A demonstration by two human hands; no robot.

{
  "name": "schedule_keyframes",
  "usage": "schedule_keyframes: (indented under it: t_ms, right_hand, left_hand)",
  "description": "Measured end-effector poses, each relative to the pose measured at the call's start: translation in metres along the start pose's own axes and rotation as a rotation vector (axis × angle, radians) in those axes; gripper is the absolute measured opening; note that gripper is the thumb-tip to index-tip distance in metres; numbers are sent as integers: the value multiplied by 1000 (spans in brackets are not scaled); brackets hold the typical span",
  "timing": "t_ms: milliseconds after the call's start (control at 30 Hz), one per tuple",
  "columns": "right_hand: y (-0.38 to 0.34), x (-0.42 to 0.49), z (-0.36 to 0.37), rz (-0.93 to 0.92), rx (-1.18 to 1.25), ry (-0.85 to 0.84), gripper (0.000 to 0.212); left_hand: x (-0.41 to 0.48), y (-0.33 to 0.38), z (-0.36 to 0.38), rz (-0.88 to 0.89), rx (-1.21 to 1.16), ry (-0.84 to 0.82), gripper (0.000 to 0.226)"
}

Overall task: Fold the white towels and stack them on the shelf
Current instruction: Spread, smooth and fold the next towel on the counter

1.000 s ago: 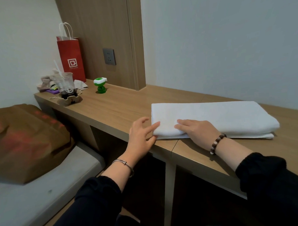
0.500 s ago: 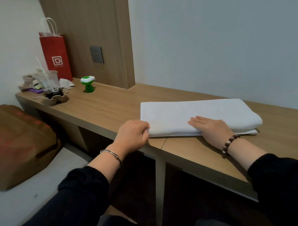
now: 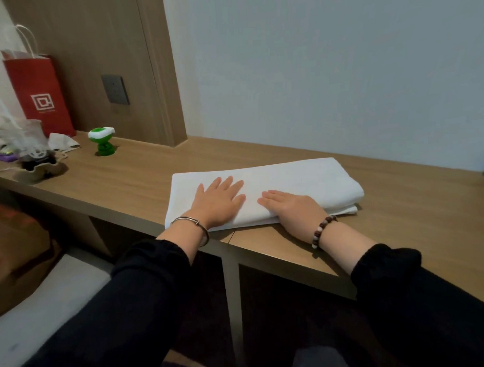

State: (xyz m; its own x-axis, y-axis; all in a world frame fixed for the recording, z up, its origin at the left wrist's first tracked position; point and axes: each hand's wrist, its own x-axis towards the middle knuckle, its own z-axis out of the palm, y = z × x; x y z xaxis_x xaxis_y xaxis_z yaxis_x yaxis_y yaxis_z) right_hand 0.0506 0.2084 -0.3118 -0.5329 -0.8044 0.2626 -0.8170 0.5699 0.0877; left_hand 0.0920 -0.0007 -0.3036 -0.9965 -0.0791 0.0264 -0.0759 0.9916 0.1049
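Wooden tabletop (image 3: 140, 176) is carrying a folded white towel (image 3: 304, 177), lying flat near the front edge. The far left end is holding 1 red paper bag (image 3: 38, 92) standing upright, 1 crumpled white cloth (image 3: 63, 141), 1 green figurine (image 3: 102, 139) and 1 plastic cup (image 3: 34, 153) sitting in a beige holder.

Both hands are flat on the folded white towel (image 3: 290, 181), which lies along the front edge of the wooden shelf (image 3: 416, 211). The left hand (image 3: 218, 202) presses near the towel's left end, fingers spread and straight. The right hand (image 3: 292, 209) rests beside it at the near edge, fingers straight and pointing left. Far left on the shelf: a red paper bag (image 3: 38, 92), a small green toy (image 3: 102, 139) and a plastic cup (image 3: 31, 142).
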Motion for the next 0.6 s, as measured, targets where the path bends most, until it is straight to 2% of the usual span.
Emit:
schedule_keyframes:
  t_ms: [100, 200, 333, 500, 600]
  right_hand:
    - [19, -15, -7, 176, -85, -43, 52]
    - [36, -32, -16, 367, -262, -74, 42]
    - [42, -41, -17, 373, -364, 49, 38]
    - [34, -43, -18, 458, -380, -136, 41]
    - [34, -44, -23, 492, -397, -112, 24]
  left_hand:
    - [0, -1, 2, 4, 11, 4, 53]
    - [1, -2, 4, -8, 25, 5, 53]
    - [5, -2, 4, -43, 52, -9, 55]
    - [7, -3, 5, -54, 51, -15, 56]
    - [8, -3, 6, -53, 53, -11, 57]
